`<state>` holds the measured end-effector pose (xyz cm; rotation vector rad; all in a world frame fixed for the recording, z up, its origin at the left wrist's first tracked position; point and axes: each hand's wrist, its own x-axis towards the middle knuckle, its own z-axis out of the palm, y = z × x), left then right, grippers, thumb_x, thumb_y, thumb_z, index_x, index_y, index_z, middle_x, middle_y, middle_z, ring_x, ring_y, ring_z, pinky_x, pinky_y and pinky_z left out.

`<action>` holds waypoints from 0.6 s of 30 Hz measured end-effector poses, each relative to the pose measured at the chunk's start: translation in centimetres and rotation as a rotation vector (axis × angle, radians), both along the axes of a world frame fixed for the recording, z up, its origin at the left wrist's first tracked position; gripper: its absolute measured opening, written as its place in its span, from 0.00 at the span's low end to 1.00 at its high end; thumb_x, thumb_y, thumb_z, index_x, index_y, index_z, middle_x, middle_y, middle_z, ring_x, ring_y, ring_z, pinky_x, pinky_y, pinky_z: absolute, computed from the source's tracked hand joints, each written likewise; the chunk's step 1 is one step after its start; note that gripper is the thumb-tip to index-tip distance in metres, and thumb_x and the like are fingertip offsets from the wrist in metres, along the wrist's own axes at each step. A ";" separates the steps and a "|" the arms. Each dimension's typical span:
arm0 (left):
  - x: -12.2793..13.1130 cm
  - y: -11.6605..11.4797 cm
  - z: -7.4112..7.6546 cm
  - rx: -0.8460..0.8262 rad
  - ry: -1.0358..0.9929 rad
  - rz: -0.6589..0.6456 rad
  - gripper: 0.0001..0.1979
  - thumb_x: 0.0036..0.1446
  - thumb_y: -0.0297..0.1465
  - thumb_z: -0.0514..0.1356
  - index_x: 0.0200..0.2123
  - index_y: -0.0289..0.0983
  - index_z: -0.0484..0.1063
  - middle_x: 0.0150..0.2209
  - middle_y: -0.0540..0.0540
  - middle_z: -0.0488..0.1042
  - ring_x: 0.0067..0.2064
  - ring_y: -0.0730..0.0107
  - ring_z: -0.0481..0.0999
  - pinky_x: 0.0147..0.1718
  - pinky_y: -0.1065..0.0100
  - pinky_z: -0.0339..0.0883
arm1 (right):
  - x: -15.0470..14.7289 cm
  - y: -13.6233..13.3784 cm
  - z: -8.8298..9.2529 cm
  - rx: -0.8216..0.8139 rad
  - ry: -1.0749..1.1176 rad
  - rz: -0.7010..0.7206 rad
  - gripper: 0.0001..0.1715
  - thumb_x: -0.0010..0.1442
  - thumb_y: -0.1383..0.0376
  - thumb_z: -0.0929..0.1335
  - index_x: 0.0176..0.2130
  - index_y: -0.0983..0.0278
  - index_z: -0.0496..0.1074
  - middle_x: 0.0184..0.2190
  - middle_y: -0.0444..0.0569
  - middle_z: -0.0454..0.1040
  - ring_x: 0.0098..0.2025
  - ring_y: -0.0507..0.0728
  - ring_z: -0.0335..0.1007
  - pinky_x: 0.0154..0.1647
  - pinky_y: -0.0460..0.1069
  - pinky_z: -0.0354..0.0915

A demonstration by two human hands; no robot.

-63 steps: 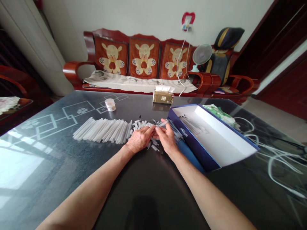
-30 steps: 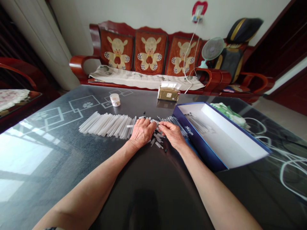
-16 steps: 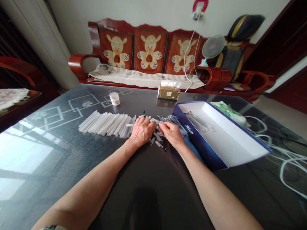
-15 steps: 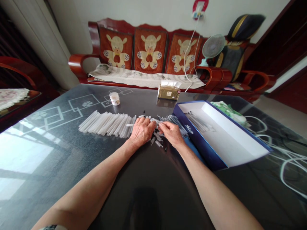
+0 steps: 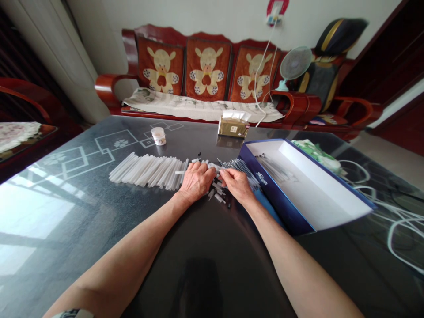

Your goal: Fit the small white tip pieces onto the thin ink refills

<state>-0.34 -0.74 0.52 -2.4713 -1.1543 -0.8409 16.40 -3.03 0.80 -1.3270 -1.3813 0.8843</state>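
A row of long white plastic tubes (image 5: 149,170) lies on the dark glass table (image 5: 205,256). To its right is a scatter of small white caps (image 5: 215,194) and a bundle of thin clear refills (image 5: 236,167). My left hand (image 5: 196,181) rests palm down on the caps with its fingers curled, and a white tube (image 5: 180,172) sticks out from its left side. My right hand (image 5: 236,183) is beside it, fingers pinched over the small pieces; what they hold is hidden.
An open blue box with a white inside (image 5: 298,185) stands at the right, with a few refills in it. Behind it lies a green and white bag (image 5: 314,154). A small white jar (image 5: 158,135) and a tissue box (image 5: 232,125) sit at the back. A wooden sofa stands beyond.
Two seconds ago my right hand held a white tube up near the refills. Since then both hands have settled onto the cap pile and have barely moved in the last second.
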 end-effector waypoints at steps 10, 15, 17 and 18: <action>0.0 0.2 -0.2 -0.015 -0.010 -0.009 0.16 0.66 0.37 0.47 0.39 0.40 0.74 0.30 0.43 0.68 0.36 0.60 0.65 0.39 0.60 0.55 | -0.3 0.0 0.0 -0.025 0.142 -0.026 0.21 0.47 0.54 0.72 0.39 0.62 0.72 0.33 0.45 0.76 0.26 0.51 0.70 0.28 0.47 0.67; 0.0 0.1 -0.2 -0.014 -0.006 -0.014 0.16 0.66 0.37 0.47 0.39 0.40 0.74 0.31 0.43 0.68 0.36 0.60 0.65 0.39 0.60 0.55 | 0.0 0.0 0.0 -0.018 -0.002 -0.011 0.18 0.55 0.49 0.66 0.29 0.60 0.74 0.25 0.45 0.76 0.21 0.51 0.66 0.24 0.46 0.63; 0.0 0.1 -0.1 -0.004 -0.001 -0.011 0.16 0.66 0.37 0.47 0.39 0.40 0.74 0.30 0.43 0.69 0.36 0.61 0.65 0.38 0.60 0.55 | 0.0 0.0 -0.1 -0.006 0.013 0.005 0.16 0.55 0.51 0.67 0.30 0.60 0.74 0.26 0.44 0.76 0.22 0.51 0.67 0.25 0.46 0.63; 0.0 0.1 -0.1 0.004 0.004 -0.006 0.17 0.66 0.37 0.47 0.39 0.40 0.74 0.30 0.43 0.69 0.36 0.61 0.65 0.38 0.60 0.55 | 0.0 0.1 -0.1 -0.003 0.033 0.012 0.15 0.54 0.52 0.67 0.32 0.60 0.74 0.26 0.43 0.76 0.22 0.51 0.67 0.26 0.46 0.64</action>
